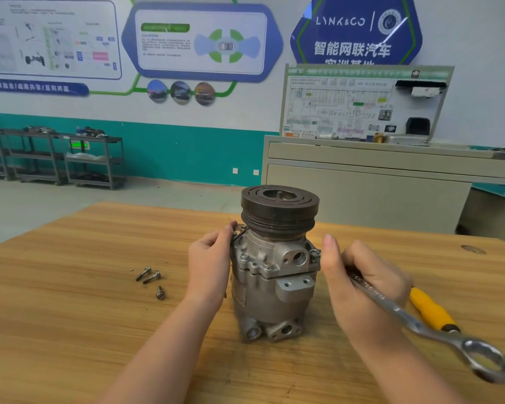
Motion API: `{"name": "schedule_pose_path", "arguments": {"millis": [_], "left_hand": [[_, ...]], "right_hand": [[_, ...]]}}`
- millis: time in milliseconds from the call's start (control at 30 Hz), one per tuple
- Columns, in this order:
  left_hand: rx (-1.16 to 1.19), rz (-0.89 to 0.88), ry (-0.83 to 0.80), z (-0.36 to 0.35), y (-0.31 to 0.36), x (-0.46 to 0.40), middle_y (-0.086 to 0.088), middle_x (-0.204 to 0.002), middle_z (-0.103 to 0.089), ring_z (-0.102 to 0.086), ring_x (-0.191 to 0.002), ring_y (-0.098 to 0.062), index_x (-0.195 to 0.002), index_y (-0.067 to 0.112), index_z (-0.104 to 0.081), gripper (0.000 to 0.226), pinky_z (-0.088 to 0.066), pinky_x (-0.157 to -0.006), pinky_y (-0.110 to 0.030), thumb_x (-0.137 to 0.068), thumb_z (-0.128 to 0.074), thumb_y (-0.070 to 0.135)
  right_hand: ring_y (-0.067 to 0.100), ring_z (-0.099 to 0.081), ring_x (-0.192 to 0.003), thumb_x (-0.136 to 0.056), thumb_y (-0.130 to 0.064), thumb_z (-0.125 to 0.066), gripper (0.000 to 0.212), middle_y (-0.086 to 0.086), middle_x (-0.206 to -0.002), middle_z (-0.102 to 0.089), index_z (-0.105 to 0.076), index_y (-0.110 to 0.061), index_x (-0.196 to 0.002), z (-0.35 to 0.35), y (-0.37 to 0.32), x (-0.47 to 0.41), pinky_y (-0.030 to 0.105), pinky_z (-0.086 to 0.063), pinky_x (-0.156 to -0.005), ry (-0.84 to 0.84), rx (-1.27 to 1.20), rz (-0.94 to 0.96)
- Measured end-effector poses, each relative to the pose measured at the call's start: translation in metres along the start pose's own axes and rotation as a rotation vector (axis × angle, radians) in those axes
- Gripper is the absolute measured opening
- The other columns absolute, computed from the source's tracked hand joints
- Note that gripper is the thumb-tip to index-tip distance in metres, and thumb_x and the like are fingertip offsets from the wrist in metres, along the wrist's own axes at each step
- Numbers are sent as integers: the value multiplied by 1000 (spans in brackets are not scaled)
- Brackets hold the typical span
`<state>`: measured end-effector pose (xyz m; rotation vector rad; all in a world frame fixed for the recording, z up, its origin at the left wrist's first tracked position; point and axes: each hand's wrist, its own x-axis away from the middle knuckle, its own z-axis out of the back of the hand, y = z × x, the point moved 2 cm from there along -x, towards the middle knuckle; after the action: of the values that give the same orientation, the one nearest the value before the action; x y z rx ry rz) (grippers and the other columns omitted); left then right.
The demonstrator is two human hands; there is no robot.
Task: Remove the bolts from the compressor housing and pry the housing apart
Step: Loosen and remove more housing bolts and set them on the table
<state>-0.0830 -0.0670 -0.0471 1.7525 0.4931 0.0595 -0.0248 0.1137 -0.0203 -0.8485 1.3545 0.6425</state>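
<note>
A grey metal compressor (271, 290) stands upright on the wooden table (70, 316), its black pulley (279, 211) on top. My left hand (210, 263) is against the housing's left side, with fingertips pinching a bolt (239, 228) at the upper left flange. My right hand (365, 284) grips a silver ring spanner (438, 330), thumb raised beside the housing's right flange. The spanner's ring end points toward me at the lower right. Two bolts (255, 262) remain on the front flange. A narrow seam shows between the two housing halves.
Three removed bolts (152, 279) lie on the table left of the compressor. A yellow-handled screwdriver (433, 310) lies to the right under the spanner. A grey cabinet (362, 185) with a training board and dark shelving racks (56, 158) stand beyond the table.
</note>
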Motion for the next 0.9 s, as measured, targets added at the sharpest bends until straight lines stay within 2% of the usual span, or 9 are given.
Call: {"name": "schedule_pose_path", "arguments": {"millis": [100,200,300,367,500,567,633,800,900], "left_hand": [[-15,-18,-2,0,-1,0,-1,-116,-71,-61,-116,-17,-109,22,-73,22,-45,-105,-41,-101,-53,26],[-11,-51,-2,0,0,-2,3,-113,-69,-62,-110,-10,-100,30,-70,18,-49,-92,-26,-100,-54,22],[-20,-80,-6,0,2,-1,11,-107,-63,-59,-101,7,-95,33,-68,20,-46,-74,-10,-99,-54,20],[-20,-71,-4,0,1,-1,11,-107,-62,-59,-102,0,-99,31,-69,18,-46,-78,-15,-99,-55,20],[-11,-41,-14,0,0,1,4,-113,-69,-62,-109,-10,-110,20,-72,21,-48,-94,-28,-100,-54,23],[-4,-33,-21,-1,0,2,-3,-115,-72,-62,-114,-16,-117,12,-72,27,-46,-104,-37,-100,-53,22],[-4,-42,-18,-2,0,2,-5,-114,-73,-63,-114,-18,-118,9,-72,29,-47,-105,-39,-101,-53,22],[-17,-71,-22,-1,-1,0,-5,-107,-74,-65,-108,-19,-107,13,-76,25,-51,-97,-37,-100,-54,22],[-22,-77,-20,-1,-2,-1,-6,-110,-73,-64,-110,-19,-112,9,-74,27,-50,-100,-38,-100,-53,22]], "right_hand": [[6,-29,-44,-94,-24,-56,48,-17,-52,-25,-35,-19,-52,0,2,1,9,-20,-45,0,18,-34],[-1,-30,-44,-93,-20,-52,43,-12,-50,-23,-29,-27,-57,0,6,2,7,-21,-45,38,-100,-156],[0,-31,-46,-89,-27,-52,46,-4,-51,-29,-31,-11,-52,2,20,5,10,-27,-46,70,-269,-365],[6,-33,-46,-84,-32,-57,47,-1,-48,-31,-36,-6,-52,2,34,2,16,-30,-46,73,-405,-559],[8,-33,-34,-89,-19,-63,44,-4,-41,-40,-53,-16,-46,1,65,-9,18,-28,-39,-14,-696,-989],[9,-35,-33,-79,-24,-69,31,-2,-42,-42,-58,-17,-51,-1,73,-12,18,-28,-38,-100,-767,-1223],[9,-38,-35,-67,-28,-73,22,-1,-45,-44,-59,-15,-56,-3,75,-11,17,-31,-36,-130,-822,-1373],[7,-39,-34,-77,-26,-73,27,0,-46,-47,-59,-14,-59,0,75,-9,16,-31,-33,89,-875,-1357],[8,-39,-33,-89,-20,-66,26,-1,-44,-47,-55,-12,-67,5,75,-7,16,-27,-33,157,-730,-1301]]}}
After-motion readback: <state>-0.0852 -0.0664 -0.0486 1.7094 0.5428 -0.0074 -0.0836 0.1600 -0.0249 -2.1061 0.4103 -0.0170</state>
